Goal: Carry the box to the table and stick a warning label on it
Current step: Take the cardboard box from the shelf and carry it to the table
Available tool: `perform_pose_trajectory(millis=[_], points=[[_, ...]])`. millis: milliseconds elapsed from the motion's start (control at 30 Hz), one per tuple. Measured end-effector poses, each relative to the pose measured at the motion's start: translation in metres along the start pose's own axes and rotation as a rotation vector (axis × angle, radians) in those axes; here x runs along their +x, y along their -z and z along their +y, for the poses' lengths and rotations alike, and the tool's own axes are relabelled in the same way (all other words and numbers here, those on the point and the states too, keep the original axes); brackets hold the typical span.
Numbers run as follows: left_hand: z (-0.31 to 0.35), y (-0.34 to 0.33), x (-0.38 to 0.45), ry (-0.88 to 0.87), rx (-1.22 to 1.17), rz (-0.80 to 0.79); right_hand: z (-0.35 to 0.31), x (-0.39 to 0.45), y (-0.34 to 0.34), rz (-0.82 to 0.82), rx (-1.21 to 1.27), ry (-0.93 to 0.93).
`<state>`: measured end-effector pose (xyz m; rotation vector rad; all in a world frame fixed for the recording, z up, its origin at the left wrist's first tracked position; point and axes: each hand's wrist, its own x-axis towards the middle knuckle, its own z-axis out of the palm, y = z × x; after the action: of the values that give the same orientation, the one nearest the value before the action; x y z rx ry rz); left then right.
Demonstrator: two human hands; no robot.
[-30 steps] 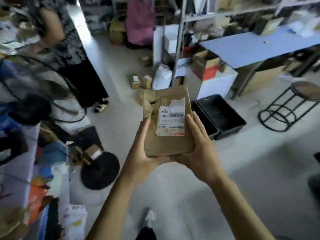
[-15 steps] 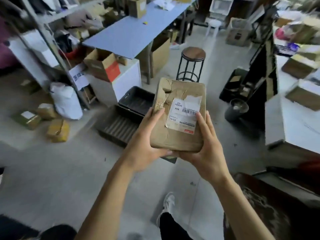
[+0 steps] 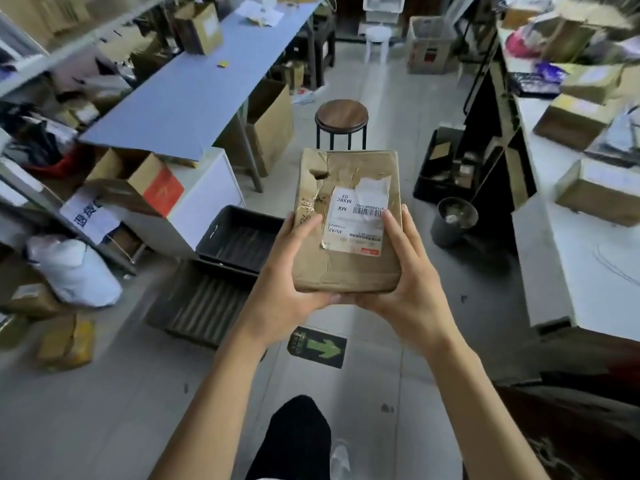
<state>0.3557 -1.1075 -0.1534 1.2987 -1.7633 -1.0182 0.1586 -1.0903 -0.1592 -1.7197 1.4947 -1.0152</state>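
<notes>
Carrying the battered brown cardboard box (image 3: 346, 223) at chest height above the aisle floor, my left hand (image 3: 287, 282) and right hand (image 3: 408, 285) each in a closed grip on its sides, I judge I next need a desk to set it down.

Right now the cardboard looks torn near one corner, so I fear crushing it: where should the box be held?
Hold the cardboard box at its near end, a palm on each long side, as the left hand and right hand do. It is flat, and the tear lies at the far left corner, clear of that grip.
</notes>
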Motion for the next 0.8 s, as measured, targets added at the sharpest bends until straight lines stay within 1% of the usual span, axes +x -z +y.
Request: perform_pose_trajectory(millis=[133, 267, 333, 467, 567, 800], points=[[-0.022, 0.004, 0.086, 0.019, 0.004, -0.018, 0.026, 0.084, 0.003, -0.004, -0.007, -0.011], [-0.042, 0.012, 0.179, -0.012, -0.03, -0.011, 0.04, 0.178, 0.003, -0.019, -0.019, -0.036], [-0.044, 0.019, 0.226, -0.009, -0.04, -0.029, 0.042, 0.224, 0.01, -0.007, -0.021, -0.078], [-0.046, 0.03, 0.321, -0.058, -0.018, -0.04, 0.052, 0.31, 0.024, 0.04, -0.043, -0.081], [-0.049, 0.032, 0.383, -0.067, -0.011, -0.051, 0.066, 0.369, 0.035, 0.043, -0.06, -0.086], [-0.088, 0.032, 0.524, 0.039, -0.039, -0.003, 0.119, 0.521, 0.04, -0.04, -0.052, -0.06]])
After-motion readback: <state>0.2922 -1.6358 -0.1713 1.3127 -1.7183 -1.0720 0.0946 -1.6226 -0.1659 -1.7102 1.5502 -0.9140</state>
